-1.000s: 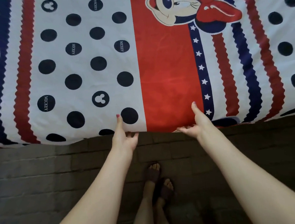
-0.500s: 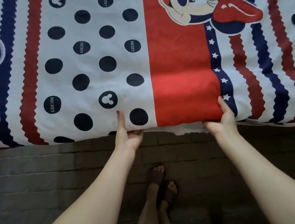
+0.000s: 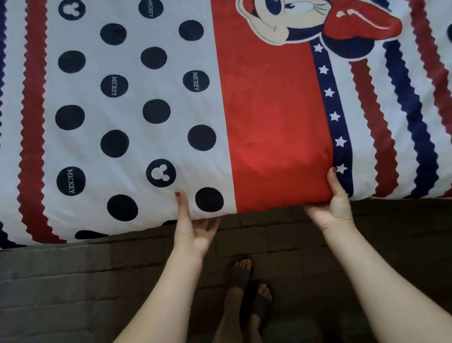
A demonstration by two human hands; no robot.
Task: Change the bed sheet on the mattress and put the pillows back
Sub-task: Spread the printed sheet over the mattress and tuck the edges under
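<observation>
Nearest the camera: two bare forearms reach forward over a dark brick floor (image 3: pixel 53 293). Between them, the person's feet in dark open-toed sandals (image 3: pixel 252 291) stand on the bricks.

At the near edge of the bed, both hands grasp the bed sheet (image 3: pixel 269 113). The left hand (image 3: pixel 191 228) has its thumb laid on top of the white dotted panel, just beside a navy dot, with the fingers curled beneath the sheet's edge. The right hand (image 3: pixel 333 206) has its thumb on top at the border of the red panel and the navy star stripe (image 3: pixel 331 103), fingers tucked under the edge. The stretch of edge between the two hands sits slightly higher than the edge to the left.

Beyond the hands, the sheet lies spread flat across the bed, filling the view to the far side: navy dots marked "MICKEY", zigzag red and navy stripes, and a cartoon mouse print (image 3: pixel 301 13) with a red bow at the far edge
</observation>
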